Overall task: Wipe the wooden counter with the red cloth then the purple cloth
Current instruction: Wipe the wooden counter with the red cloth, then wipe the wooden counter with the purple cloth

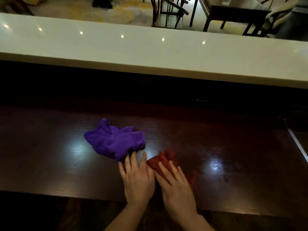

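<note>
Your right hand point(176, 185) lies flat w/ fingers spread on the red cloth point(164, 161), pressing it on the wooden counter point(50, 155), near the front edge. Your left hand point(137, 179) is open too, palm down just beside the right one; its fingertips touch the edge of the purple cloth point(115, 141), which lies crumpled, left of the red one and apart from it.

1. A restaurant or bar is showing here: a long pale upper ledge point(150, 52) is running above a dark wooden counter point(50, 155).
2. Beyond it, dark dining chairs point(168, 12) and a table point(236, 14) are standing on patterned carpet point(100, 12).
</note>
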`<state>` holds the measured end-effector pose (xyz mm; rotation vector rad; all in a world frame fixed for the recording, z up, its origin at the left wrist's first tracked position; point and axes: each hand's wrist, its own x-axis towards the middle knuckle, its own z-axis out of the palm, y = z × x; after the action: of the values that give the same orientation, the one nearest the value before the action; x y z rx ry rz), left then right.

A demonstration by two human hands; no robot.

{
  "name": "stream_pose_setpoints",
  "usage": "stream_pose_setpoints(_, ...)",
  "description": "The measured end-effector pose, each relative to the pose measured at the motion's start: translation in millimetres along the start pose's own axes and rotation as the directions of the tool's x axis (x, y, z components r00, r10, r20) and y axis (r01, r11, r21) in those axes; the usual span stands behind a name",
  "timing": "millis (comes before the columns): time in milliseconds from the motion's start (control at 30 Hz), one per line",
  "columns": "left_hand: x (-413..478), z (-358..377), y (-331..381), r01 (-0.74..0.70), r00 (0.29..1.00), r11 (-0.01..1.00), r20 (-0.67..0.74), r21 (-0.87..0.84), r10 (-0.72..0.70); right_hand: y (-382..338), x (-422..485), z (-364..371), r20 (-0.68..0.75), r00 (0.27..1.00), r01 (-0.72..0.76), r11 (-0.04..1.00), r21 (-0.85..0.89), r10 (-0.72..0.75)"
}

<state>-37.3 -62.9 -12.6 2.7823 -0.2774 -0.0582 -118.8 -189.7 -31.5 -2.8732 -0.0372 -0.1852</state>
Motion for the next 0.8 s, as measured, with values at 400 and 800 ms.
stream_pose_setpoints(400, 12, -31, -130, -0.533, 0.844, 0.844, 0.111, 0.065, 0.524, 44, 155, -12, -0.01, 0.974, -0.219, 0.952, 0.211, 0.226)
stream_pose_setpoints(800, 15, -25, -138, -0.491, 0.871, 0.87, 0.014, 0.034, 0.491, -58, 299, 15, 0.143, 0.962, 0.204, 0.962, 0.18, -0.23)
